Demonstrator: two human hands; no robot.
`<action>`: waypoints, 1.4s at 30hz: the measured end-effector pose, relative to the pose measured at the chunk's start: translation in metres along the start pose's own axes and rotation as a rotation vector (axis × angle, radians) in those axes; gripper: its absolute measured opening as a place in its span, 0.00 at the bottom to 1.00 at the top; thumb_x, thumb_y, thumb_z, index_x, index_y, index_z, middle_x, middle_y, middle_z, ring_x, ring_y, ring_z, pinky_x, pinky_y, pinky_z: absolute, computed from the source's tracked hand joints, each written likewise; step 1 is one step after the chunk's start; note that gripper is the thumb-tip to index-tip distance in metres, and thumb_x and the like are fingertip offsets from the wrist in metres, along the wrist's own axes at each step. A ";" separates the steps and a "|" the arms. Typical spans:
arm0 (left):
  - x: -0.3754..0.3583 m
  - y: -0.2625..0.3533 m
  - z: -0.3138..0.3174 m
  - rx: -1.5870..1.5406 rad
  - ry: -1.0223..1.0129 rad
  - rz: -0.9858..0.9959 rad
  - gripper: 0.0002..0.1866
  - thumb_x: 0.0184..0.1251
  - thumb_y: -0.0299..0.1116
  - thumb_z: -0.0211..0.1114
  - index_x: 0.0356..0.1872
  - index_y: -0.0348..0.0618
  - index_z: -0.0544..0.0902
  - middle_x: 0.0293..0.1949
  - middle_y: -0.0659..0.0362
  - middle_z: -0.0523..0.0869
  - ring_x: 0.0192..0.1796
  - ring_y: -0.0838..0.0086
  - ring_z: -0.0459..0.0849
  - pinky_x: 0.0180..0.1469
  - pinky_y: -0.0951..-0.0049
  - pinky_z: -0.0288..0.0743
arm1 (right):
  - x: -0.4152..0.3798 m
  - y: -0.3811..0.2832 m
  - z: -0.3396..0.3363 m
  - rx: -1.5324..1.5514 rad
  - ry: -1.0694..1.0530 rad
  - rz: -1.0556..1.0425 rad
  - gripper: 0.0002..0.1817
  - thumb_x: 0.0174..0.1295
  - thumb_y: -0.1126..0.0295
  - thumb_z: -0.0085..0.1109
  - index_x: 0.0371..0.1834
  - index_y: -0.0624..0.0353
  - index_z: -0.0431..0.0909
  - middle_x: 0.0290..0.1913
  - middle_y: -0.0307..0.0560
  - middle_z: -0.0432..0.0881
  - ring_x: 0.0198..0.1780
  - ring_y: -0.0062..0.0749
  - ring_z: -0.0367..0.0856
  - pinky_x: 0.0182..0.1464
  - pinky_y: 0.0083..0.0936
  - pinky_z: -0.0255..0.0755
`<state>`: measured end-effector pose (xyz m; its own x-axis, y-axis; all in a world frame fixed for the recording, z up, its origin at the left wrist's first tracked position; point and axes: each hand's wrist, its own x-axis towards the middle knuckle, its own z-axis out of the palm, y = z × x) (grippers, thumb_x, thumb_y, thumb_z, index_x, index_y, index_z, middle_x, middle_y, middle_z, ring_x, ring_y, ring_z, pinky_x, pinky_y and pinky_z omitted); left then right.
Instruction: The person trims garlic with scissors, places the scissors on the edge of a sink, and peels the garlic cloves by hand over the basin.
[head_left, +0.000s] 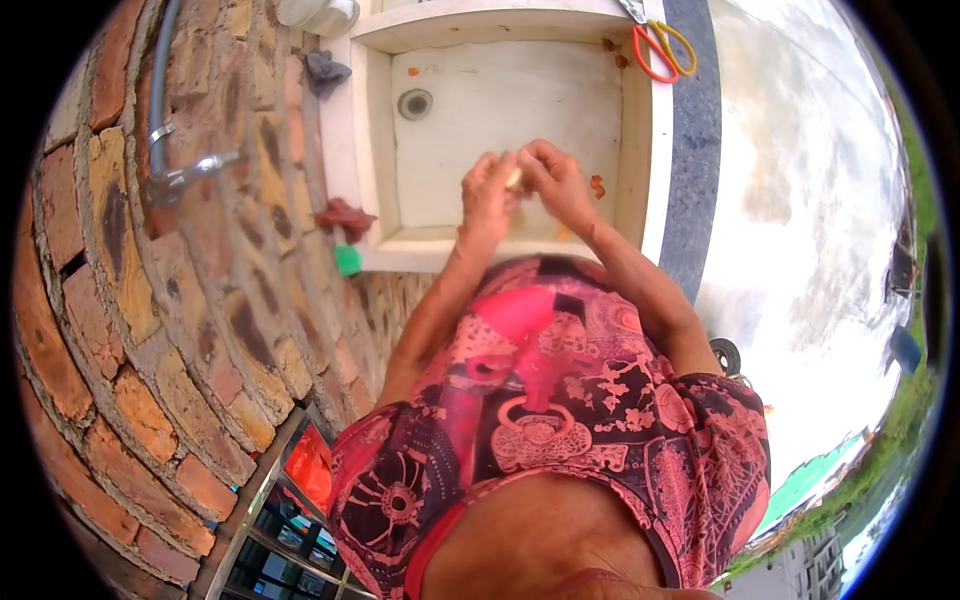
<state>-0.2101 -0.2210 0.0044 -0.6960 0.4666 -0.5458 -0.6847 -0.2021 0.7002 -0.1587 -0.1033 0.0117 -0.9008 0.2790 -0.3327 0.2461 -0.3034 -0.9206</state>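
Observation:
Over the near part of a white sink (658,150), my two hands meet with their fingertips close together. My left hand (486,192) is closed on a small pale piece (514,179), which shows between the fingers. Bent inward from the other side, my right hand (556,182) pinches at the same pale piece. Fingers cover most of it, so its shape cannot be made out. Reddish-brown scraps (598,186) lie on the sink floor beside my right hand.
Scissors with red and yellow handles (655,52) rest on the sink's right rim. A drain (415,104) is at the basin's far left. Dark cloth (327,72), a red cloth (345,218) and a green item (348,261) sit along the left edge, beside a brick wall (120,230) with a tap (190,175).

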 end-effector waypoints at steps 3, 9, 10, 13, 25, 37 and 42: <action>-0.003 0.004 0.001 0.009 -0.021 0.032 0.13 0.68 0.39 0.59 0.27 0.43 0.72 0.19 0.65 0.70 0.19 0.87 0.63 0.19 0.86 0.56 | 0.001 0.004 -0.007 0.099 -0.014 -0.024 0.09 0.66 0.69 0.52 0.33 0.64 0.74 0.26 0.35 0.76 0.26 0.15 0.75 0.28 0.14 0.68; -0.015 0.008 0.004 0.565 0.081 0.344 0.10 0.67 0.35 0.59 0.31 0.39 0.75 0.22 0.64 0.74 0.22 0.84 0.66 0.24 0.82 0.61 | -0.015 -0.011 -0.008 -0.256 -0.037 -0.080 0.07 0.63 0.71 0.55 0.35 0.65 0.77 0.24 0.39 0.77 0.24 0.17 0.76 0.27 0.15 0.71; -0.016 0.007 0.004 0.775 0.122 0.513 0.09 0.67 0.33 0.59 0.31 0.38 0.75 0.23 0.63 0.76 0.23 0.83 0.68 0.25 0.81 0.63 | -0.017 -0.013 -0.007 -0.256 -0.036 -0.081 0.07 0.63 0.71 0.55 0.35 0.65 0.77 0.24 0.39 0.77 0.24 0.17 0.76 0.27 0.15 0.71; -0.016 0.006 0.003 0.897 0.149 0.673 0.09 0.66 0.32 0.60 0.30 0.38 0.75 0.25 0.61 0.78 0.25 0.79 0.72 0.29 0.77 0.67 | -0.018 -0.015 -0.006 -0.260 -0.033 -0.041 0.06 0.61 0.72 0.57 0.33 0.64 0.78 0.24 0.40 0.77 0.23 0.17 0.75 0.25 0.15 0.69; -0.021 0.011 0.001 1.116 0.077 0.915 0.05 0.64 0.26 0.59 0.30 0.37 0.74 0.27 0.55 0.76 0.28 0.64 0.77 0.31 0.69 0.71 | -0.019 -0.015 -0.009 -0.175 -0.106 -0.013 0.07 0.60 0.72 0.54 0.29 0.63 0.78 0.18 0.35 0.73 0.17 0.13 0.69 0.19 0.16 0.62; -0.023 0.008 -0.002 0.911 0.002 0.604 0.06 0.68 0.29 0.56 0.33 0.37 0.74 0.27 0.60 0.78 0.24 0.79 0.72 0.25 0.78 0.66 | -0.010 -0.017 -0.023 0.035 -0.239 0.186 0.08 0.60 0.71 0.54 0.24 0.59 0.77 0.18 0.33 0.73 0.19 0.13 0.68 0.21 0.13 0.60; -0.014 0.008 -0.001 0.103 -0.099 0.017 0.08 0.70 0.31 0.54 0.42 0.36 0.75 0.30 0.61 0.76 0.25 0.84 0.66 0.25 0.83 0.62 | -0.008 -0.005 -0.022 0.214 -0.163 0.199 0.08 0.61 0.73 0.50 0.26 0.63 0.76 0.23 0.38 0.75 0.19 0.14 0.68 0.20 0.13 0.60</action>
<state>-0.2064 -0.2302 0.0170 -0.6789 0.5476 -0.4891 -0.6437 -0.1234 0.7553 -0.1452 -0.0843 0.0146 -0.8923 0.0513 -0.4486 0.3574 -0.5269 -0.7711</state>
